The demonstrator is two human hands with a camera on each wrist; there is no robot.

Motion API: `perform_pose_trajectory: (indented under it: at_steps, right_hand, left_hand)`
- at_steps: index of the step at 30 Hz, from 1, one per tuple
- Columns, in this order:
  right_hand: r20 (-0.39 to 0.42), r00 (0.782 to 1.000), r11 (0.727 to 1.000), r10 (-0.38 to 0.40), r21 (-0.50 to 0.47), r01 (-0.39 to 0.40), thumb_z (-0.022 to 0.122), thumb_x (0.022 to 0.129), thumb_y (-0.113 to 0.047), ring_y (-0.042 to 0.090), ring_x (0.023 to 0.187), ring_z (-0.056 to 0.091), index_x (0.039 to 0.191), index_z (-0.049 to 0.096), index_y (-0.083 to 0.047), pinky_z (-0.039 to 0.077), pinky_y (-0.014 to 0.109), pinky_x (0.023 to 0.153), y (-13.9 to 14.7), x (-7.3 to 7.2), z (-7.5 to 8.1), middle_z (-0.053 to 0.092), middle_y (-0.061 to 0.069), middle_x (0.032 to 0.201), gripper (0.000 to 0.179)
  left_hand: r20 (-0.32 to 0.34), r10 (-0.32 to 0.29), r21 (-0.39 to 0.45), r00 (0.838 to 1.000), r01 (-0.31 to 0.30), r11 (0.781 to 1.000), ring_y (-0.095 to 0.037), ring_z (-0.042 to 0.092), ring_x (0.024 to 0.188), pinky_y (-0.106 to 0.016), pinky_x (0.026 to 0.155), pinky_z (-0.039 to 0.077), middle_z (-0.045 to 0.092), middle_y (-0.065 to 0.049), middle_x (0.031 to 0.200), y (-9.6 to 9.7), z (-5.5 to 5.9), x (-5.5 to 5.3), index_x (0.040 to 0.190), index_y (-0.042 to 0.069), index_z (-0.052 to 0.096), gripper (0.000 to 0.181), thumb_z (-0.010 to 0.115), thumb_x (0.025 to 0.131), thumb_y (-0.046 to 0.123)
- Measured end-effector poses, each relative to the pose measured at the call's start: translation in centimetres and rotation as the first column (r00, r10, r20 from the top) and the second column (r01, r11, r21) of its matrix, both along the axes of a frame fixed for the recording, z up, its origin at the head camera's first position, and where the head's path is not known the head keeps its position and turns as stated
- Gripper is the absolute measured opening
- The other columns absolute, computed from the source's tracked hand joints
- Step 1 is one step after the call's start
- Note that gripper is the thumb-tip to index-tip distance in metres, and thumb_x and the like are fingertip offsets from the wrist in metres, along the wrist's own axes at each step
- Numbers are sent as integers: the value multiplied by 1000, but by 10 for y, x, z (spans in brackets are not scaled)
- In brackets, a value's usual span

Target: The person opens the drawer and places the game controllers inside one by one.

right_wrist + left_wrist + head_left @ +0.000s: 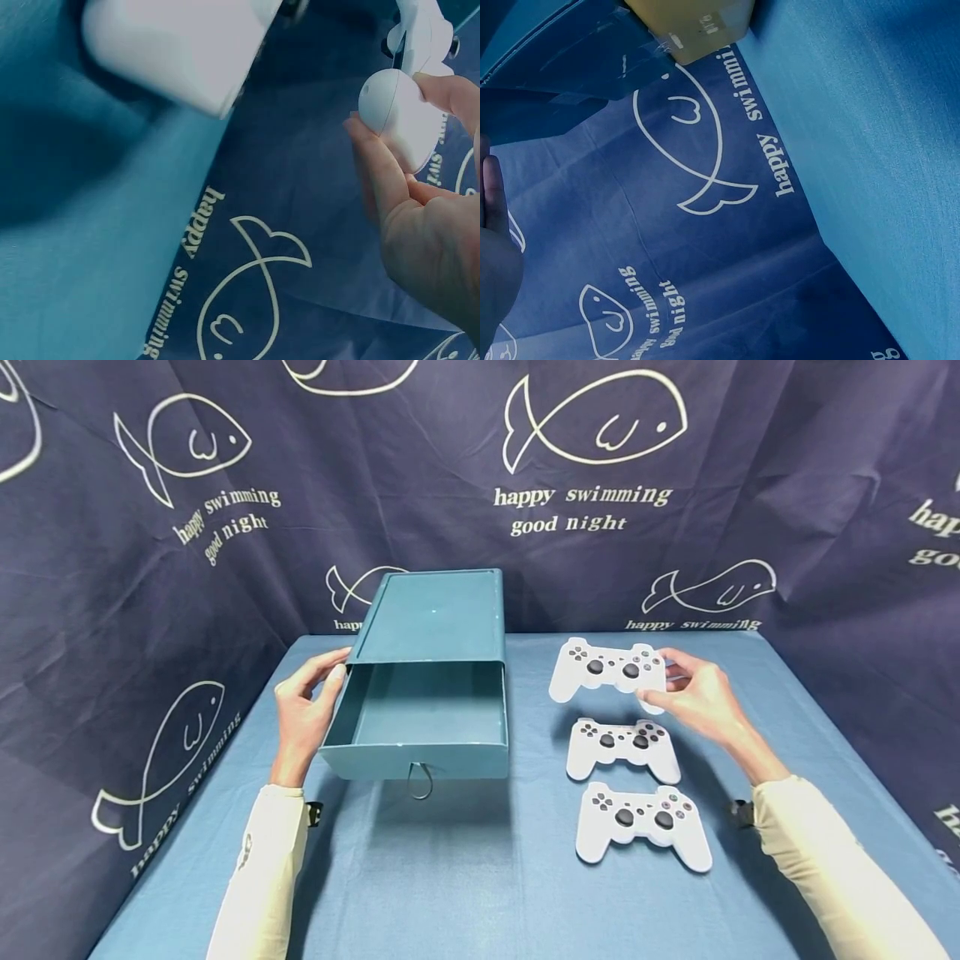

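My left hand (303, 717) straight-fingered against the teal drawer box (431, 618), my right hand (699, 695) pinching a raised white controller (612, 670), two more controllers (624, 743) on the desk (450, 893)

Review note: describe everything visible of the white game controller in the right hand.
The white, plastic-looking, two-handled game controller has two dark thumbsticks, a dark directional pad on the left and small round buttons on the right. It is raised above the blue tabletop, face toward the head camera, beyond two similar white controllers. The right hand holds its right grip.
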State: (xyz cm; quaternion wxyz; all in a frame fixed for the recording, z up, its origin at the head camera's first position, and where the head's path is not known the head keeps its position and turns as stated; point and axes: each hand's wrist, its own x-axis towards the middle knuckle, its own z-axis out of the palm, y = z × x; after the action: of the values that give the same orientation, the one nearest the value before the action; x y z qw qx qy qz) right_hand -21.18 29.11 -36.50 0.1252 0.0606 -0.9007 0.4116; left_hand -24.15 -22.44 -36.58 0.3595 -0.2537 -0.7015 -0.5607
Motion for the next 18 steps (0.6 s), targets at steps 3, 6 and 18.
perform_pose_trajectory:
  at_steps: [3, 6, 18]
  right_hand:
    - [-1, 1000, 1000, 2, -10, -2, 83, 86, -17, 2, 84, 64, 138, 62, -2, 50, 14, 69, -2, 3, 5, 70, 26, 114, 58]
    - [-8, 1000, 1000, 2, -13, -2, 84, 86, -17, 0, 83, 64, 138, 61, -2, 50, 15, 68, -4, 6, 10, 70, 25, 115, 59]
    - [-60, 998, 999, 12, -38, -15, 83, 86, -13, -5, 80, 63, 138, 61, 0, 50, 13, 67, -12, 16, 29, 69, 26, 112, 59]
  left_hand:
    - [-5, 2, -2, 1000, -2, 1000, -7, 70, 100, -21, 91, 51, 74, -21, 113, 0, -1, -1, 116, -12, 72, 24, 63, 94, -13]
    - [-10, 2, -2, 1000, -2, 1000, -6, 70, 100, -21, 90, 51, 73, -22, 113, 0, -1, -1, 116, -12, 72, 25, 64, 93, -14]
    - [-3, -2, 6, 1000, 2, 1000, -8, 71, 99, -22, 91, 51, 75, -11, 113, 2, 2, 1, 117, -10, 74, 24, 64, 95, -10]
